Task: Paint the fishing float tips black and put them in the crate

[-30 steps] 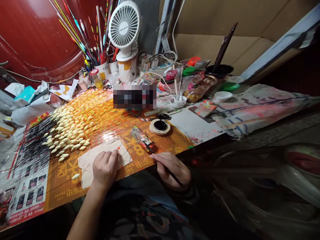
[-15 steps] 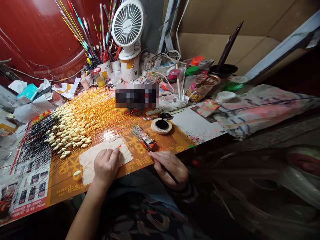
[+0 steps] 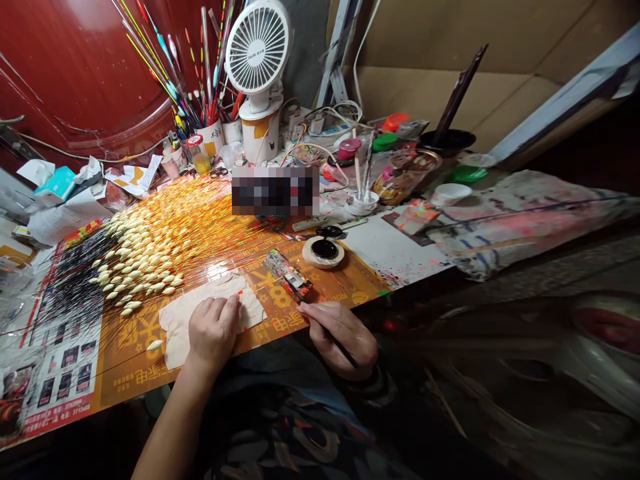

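My left hand [image 3: 214,333] is closed, resting on a folded pale cloth [image 3: 175,313] at the table's front edge. A fishing float [image 3: 155,345] with a cream body lies to its left, and a small orange tip shows by the thumb; the stem between is hidden under my fingers. My right hand [image 3: 345,340] pinches a slim dark paintbrush [image 3: 340,349] just past the table edge. Its front end is close to a paint-smeared block [image 3: 289,275]; whether they touch I cannot tell. Behind the block sits a round pot of black paint [image 3: 324,249].
Many cream-bodied floats [image 3: 145,263] with orange tips are piled at the left. Farther back stand a white fan [image 3: 259,50], a cup of finished floats [image 3: 210,137] and a dish with brushes [image 3: 363,202]. A stained cloth [image 3: 525,213] covers the right side.
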Action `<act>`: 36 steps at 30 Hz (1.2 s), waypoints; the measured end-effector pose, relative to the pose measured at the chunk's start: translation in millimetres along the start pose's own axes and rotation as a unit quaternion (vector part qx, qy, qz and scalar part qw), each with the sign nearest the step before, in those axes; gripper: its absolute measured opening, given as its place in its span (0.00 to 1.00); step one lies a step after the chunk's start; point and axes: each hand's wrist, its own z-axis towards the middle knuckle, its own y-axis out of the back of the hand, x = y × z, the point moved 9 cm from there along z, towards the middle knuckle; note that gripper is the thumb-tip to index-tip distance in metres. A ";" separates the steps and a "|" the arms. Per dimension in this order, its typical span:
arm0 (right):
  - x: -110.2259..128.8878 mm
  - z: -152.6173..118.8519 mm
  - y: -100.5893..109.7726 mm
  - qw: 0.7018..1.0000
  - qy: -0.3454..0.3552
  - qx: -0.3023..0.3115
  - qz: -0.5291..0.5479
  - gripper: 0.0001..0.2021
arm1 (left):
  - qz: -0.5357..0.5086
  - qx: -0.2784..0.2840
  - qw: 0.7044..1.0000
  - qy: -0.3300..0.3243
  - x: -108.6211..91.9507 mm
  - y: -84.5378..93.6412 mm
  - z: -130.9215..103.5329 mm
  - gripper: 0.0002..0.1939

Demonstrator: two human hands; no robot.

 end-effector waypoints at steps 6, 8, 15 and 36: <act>12.0 0.1 -7.9 0.998 0.009 0.028 0.050 0.27 | 0.000 0.010 1.000 0.007 0.9 -1.9 -1.2 0.08; 13.7 -1.2 -8.6 0.999 0.009 0.023 0.049 0.27 | 0.002 0.011 1.000 0.008 0.8 -1.5 -1.5 0.07; 13.4 -2.9 -11.7 0.999 0.002 0.023 0.028 0.26 | 0.001 -0.006 1.000 -0.004 -2.3 2.8 0.0 0.08; 28.8 -1.2 -18.6 0.998 0.015 0.035 0.057 0.27 | 0.004 -0.006 1.000 -0.005 -2.3 -1.0 -2.1 0.07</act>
